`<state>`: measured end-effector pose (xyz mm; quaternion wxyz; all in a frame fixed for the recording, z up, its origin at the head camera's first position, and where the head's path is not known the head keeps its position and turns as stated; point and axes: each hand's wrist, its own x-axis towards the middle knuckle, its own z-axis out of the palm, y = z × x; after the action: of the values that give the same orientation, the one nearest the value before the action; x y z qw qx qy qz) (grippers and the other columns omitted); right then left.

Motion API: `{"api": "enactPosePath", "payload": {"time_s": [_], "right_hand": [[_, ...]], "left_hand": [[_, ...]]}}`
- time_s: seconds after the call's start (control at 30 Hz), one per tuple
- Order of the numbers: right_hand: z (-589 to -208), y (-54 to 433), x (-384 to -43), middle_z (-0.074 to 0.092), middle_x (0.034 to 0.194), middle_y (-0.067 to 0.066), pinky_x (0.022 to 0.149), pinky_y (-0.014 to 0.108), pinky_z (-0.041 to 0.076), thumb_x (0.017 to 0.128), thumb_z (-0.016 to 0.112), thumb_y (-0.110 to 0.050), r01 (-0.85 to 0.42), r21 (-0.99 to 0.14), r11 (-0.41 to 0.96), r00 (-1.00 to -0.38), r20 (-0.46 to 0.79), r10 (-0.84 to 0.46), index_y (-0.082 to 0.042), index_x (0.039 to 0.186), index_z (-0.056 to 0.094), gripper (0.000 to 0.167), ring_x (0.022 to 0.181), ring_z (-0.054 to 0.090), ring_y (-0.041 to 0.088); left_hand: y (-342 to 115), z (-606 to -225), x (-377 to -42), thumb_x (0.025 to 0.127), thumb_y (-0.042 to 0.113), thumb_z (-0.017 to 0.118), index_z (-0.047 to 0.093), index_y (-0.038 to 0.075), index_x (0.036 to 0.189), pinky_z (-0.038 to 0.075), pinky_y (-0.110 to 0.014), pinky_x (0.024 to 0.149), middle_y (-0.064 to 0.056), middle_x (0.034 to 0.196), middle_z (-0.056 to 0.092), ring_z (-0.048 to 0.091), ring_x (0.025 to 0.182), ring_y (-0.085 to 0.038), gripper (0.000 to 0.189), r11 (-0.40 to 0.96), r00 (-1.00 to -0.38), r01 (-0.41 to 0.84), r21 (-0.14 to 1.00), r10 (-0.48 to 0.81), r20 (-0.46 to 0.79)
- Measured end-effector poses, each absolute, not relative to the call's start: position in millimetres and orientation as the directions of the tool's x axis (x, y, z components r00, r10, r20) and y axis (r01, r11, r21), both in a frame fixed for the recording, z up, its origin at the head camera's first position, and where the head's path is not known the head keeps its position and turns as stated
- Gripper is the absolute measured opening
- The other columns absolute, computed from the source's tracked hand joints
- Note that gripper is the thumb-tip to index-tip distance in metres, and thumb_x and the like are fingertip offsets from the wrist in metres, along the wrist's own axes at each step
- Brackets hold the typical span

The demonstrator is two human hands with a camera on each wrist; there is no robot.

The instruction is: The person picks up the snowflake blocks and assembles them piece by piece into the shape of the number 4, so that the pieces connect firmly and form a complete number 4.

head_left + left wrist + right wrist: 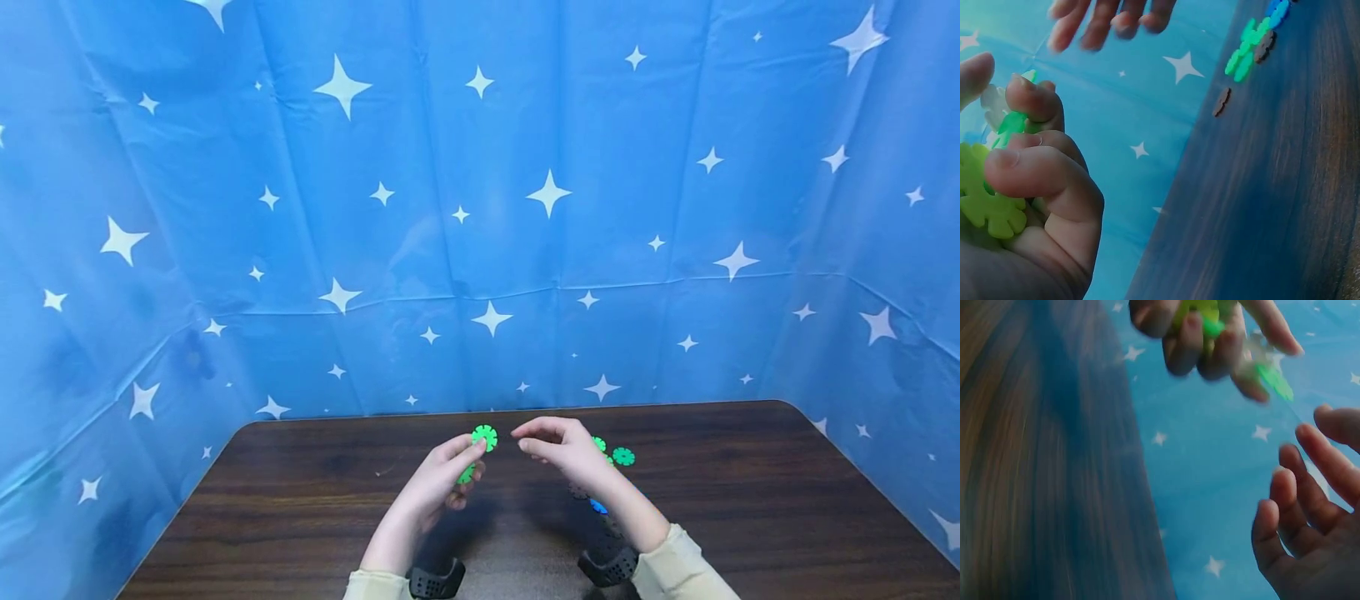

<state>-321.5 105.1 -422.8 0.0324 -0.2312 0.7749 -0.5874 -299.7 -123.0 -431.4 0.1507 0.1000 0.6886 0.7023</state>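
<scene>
- Green notched disc [487, 433]: held above table [300, 500], round face toward head camera; nearly edge-on from right wrist, long outline slanting.
- Left hand [435, 479]: thumb and fingers pinch disc; second green piece [466, 475] below, within curled fingers.
- Right hand [566, 446]: near disc, fingers loosely bent, free.
- Teal-green disc [623, 457], blue piece [598, 506]: on table.
</scene>
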Motion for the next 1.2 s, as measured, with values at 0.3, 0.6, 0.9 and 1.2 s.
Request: {"api": "enactPosePath", "payload": {"time_s": [0.3, 0.6, 0.9, 1.2], "right_hand": [[-425, 169, -313, 0.068, 0.103, 0.005, 0.067, 0.035, 0.049, 0.092, 0.067, -0.019, -0.387, -0.836, 0.39, -0.82, 0.118, -0.561, -0.012, 0.111, 0.071, 0.021, 0.083, 0.058, 0.027], [-441, 201, -301, 0.063, 0.103, 0.009, 0.06, 0.027, 0.044, 0.084, 0.074, -0.013, -0.438, -0.793, 0.423, -0.704, 0.01, -0.71, -0.006, 0.108, 0.07, 0.025, 0.07, 0.051, 0.012], [-457, 206, -296, 0.054, 0.093, -0.005, 0.065, 0.026, 0.041, 0.075, 0.08, -0.012, -0.494, -0.686, 0.535, -0.679, -0.081, -0.73, -0.019, 0.099, 0.071, 0.027, 0.08, 0.049, 0.011], [-454, 200, -293, 0.051, 0.092, -0.008, 0.067, 0.028, 0.039, 0.074, 0.081, -0.01, -0.514, -0.639, 0.572, -0.68, -0.103, -0.726, -0.022, 0.092, 0.069, 0.025, 0.079, 0.046, 0.009]], "left_hand": [[-124, -431, -299, 0.096, 0.044, 0.058, 0.058, 0.008, 0.109, 0.032, -0.021, 0.043, 0.002, 0.072, 0.05, 0.034, 0.051, -0.008, 0.038, -0.016, -0.933, -0.064, 0.998, 0.355, -0.054], [-126, -429, -297, 0.094, 0.046, 0.059, 0.059, 0.007, 0.114, 0.031, -0.021, 0.042, 0.002, 0.07, 0.048, 0.033, 0.051, -0.008, 0.043, -0.014, -0.929, -0.078, 0.997, 0.364, -0.067], [-127, -427, -296, 0.095, 0.045, 0.059, 0.058, 0.005, 0.115, 0.033, -0.019, 0.04, 0.002, 0.069, 0.047, 0.038, 0.049, -0.007, 0.045, -0.033, -0.928, -0.084, 0.996, 0.367, -0.066], [-127, -425, -297, 0.096, 0.043, 0.058, 0.057, 0.007, 0.108, 0.033, -0.018, 0.04, 0.003, 0.068, 0.046, 0.037, 0.051, -0.007, 0.038, -0.043, -0.928, -0.078, 0.996, 0.369, -0.057]]}}
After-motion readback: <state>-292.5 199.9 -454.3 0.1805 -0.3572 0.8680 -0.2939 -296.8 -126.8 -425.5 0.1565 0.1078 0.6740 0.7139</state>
